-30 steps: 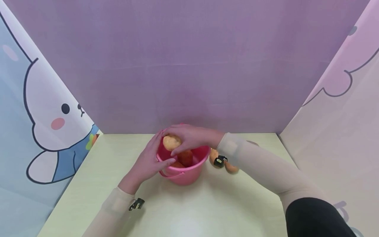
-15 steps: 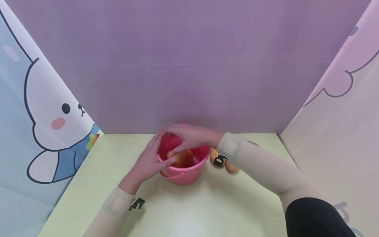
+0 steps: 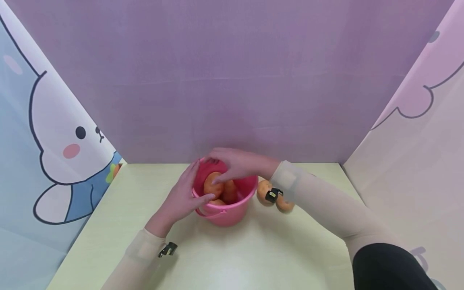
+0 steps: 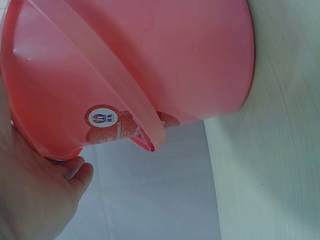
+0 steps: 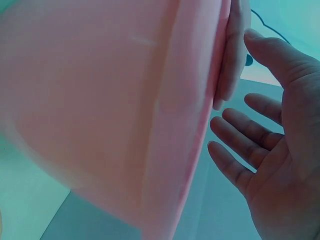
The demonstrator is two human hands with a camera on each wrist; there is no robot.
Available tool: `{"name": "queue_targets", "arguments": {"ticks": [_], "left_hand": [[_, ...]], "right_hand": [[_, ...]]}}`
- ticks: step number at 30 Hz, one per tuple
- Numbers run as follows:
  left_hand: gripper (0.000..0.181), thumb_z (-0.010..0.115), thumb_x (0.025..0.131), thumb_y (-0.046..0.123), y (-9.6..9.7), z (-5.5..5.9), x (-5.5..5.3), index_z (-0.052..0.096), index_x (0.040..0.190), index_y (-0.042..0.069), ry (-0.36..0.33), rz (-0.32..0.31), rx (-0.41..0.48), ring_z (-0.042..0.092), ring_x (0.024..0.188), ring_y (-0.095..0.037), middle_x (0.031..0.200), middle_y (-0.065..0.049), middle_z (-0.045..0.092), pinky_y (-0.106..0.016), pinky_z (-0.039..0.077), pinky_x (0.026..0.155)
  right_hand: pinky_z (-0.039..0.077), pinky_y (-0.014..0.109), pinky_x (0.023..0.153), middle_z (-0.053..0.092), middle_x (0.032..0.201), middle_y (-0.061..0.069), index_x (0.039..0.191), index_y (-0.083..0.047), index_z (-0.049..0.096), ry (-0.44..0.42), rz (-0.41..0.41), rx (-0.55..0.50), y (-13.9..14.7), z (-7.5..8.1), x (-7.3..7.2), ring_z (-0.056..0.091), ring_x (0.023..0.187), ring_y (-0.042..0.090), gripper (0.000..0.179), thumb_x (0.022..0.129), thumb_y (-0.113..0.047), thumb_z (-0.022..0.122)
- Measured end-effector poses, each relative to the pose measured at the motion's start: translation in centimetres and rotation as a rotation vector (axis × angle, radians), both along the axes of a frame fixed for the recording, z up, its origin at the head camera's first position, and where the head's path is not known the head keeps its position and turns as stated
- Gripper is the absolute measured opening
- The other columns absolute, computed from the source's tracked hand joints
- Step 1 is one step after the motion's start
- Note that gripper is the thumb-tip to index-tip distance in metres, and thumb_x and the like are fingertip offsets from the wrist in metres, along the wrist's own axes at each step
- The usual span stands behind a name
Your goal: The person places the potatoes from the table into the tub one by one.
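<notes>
A pink plastic bucket [image 3: 226,215] stands upright on the table, with several potatoes inside. One potato [image 3: 212,185] lies on top of the others. My left hand [image 3: 181,199] holds the bucket's left rim, its thumb over the front edge and its fingers farther back. In the left wrist view, the left hand [image 4: 35,195] is at the rim, and the bucket's handle [image 4: 110,70] hangs down the side. Above the bucket's opening, my right hand [image 3: 237,163] has its fingers spread and holds nothing. The right wrist view shows that hand [image 5: 272,150] beside the rim, palm bare.
Right of the bucket, beneath my right forearm, a potato [image 3: 264,190] and another potato [image 3: 284,204] lie on the pale table [image 3: 232,262]. A purple backdrop [image 3: 232,80] rises close behind the bucket. Printed side panels [image 3: 417,161] flank the table.
My right hand let go of a potato, which dropped into the bucket and settled on the others. The right hand then lifted slightly and shifted right. My left hand stayed at the rim.
</notes>
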State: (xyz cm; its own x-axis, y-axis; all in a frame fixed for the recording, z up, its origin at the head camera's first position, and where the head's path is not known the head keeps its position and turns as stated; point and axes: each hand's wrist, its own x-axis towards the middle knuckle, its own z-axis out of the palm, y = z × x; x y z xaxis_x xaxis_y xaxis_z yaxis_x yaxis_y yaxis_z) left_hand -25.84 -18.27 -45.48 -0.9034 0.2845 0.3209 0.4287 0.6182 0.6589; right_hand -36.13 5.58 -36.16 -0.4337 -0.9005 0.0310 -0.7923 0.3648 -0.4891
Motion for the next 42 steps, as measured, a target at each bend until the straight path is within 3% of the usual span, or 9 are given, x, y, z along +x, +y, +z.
{"name": "queue_targets", "arguments": {"ticks": [5,12,18,24,27,37,42], "left_hand": [[0.113,0.085,0.092,0.061,0.1,0.0,-0.1,0.02,0.178,0.029,0.005,-0.005,0.013,0.035,0.161,-0.032,0.18,0.001,0.026,-0.064,0.053,0.113],[0.114,0.088,0.091,0.058,0.0,-0.2,-0.2,0.024,0.178,0.024,0.0,-0.01,0.033,0.042,0.156,-0.031,0.177,-0.002,0.032,-0.064,0.057,0.109],[0.117,0.09,0.089,0.057,0.0,-0.2,-0.1,0.022,0.178,0.024,-0.018,0.007,0.03,0.039,0.159,-0.033,0.179,-0.003,0.029,-0.065,0.056,0.109],[0.117,0.091,0.089,0.056,0.0,-0.3,-0.1,0.022,0.178,0.024,-0.022,0.014,0.034,0.037,0.16,-0.034,0.179,-0.002,0.029,-0.067,0.054,0.11],[0.117,0.092,0.089,0.053,0.0,-0.3,-0.1,0.023,0.178,0.024,-0.016,0.009,0.042,0.037,0.159,-0.034,0.179,-0.002,0.03,-0.066,0.054,0.11],[0.115,0.092,0.09,0.045,0.2,-0.2,0.0,0.021,0.179,0.024,-0.026,0.012,0.043,0.035,0.16,-0.036,0.18,-0.003,0.028,-0.068,0.054,0.11],[0.116,0.092,0.09,0.047,0.1,-0.2,0.0,0.02,0.179,0.025,-0.039,0.019,0.04,0.033,0.161,-0.037,0.181,-0.003,0.026,-0.068,0.055,0.109]], "right_hand": [[0.058,0.038,0.109,0.065,0.139,-0.001,0.149,-0.013,0.063,0.051,-0.003,-0.029,1.0,0.2,0.2,0.062,0.131,0.018,0.063,0.097,-0.039,0.088],[0.058,0.047,0.11,0.065,0.138,-0.001,0.145,-0.013,0.065,0.049,-0.012,-0.066,2.8,-0.2,0.5,0.064,0.13,0.025,0.057,0.098,-0.036,0.087],[0.058,0.05,0.109,0.065,0.135,-0.001,0.142,-0.011,0.067,0.036,-0.039,-0.118,4.8,-1.0,0.5,0.065,0.128,0.026,0.053,0.099,-0.034,0.087],[0.06,0.052,0.105,0.069,0.132,0.01,0.14,-0.009,0.068,-0.035,-0.114,-0.188,7.7,-1.2,0.6,0.067,0.125,0.033,0.052,0.098,-0.032,0.088],[0.059,0.052,0.106,0.07,0.134,0.009,0.142,-0.011,0.067,-0.077,-0.174,-0.21,9.3,-1.4,0.7,0.067,0.126,0.03,0.056,0.097,-0.035,0.089],[0.055,0.05,0.107,0.067,0.137,-0.005,0.143,-0.021,0.069,-0.081,-0.305,-0.268,14.0,-2.9,1.6,0.062,0.127,0.024,0.051,0.097,-0.028,0.089],[0.058,0.054,0.104,0.067,0.134,-0.001,0.141,-0.016,0.068,-0.036,-0.318,-0.305,16.4,-4.3,2.1,0.063,0.125,0.027,0.048,0.098,-0.022,0.088]]}}
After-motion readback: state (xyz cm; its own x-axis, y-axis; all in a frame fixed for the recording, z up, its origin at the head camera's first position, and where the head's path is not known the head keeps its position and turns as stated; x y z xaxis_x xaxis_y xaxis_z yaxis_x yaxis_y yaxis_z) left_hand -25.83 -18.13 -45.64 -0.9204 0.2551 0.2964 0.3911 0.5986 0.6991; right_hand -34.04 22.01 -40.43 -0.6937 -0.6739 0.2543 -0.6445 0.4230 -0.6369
